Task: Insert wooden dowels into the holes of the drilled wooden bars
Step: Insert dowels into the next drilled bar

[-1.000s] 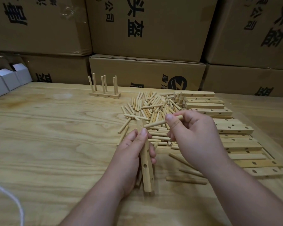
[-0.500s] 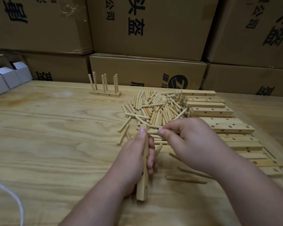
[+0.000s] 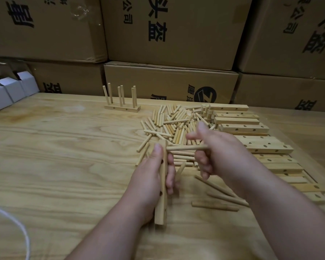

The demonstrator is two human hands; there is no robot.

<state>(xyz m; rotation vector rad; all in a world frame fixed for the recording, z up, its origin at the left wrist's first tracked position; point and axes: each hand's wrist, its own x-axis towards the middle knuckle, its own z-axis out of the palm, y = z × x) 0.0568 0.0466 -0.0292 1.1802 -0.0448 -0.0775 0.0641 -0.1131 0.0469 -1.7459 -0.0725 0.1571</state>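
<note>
Dowel (image 3: 186,147) in right grip (image 3: 219,156), tip touching left-held bar (image 3: 162,184)

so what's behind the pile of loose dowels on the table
Behind the dowel pile stand stacked cardboard boxes at the table's far edge. Back left of it stands a finished bar with six upright dowels. The boxes hide whatever is further back.

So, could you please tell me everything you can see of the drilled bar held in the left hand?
The drilled bar is a slim, pale, square-edged length of wood with small round holes showing along its side. It is held lengthwise, pointing away from the person, above the table. The left hand grips its middle, thumb up near the far end. A dowel in the right hand meets that far end sideways.
</note>
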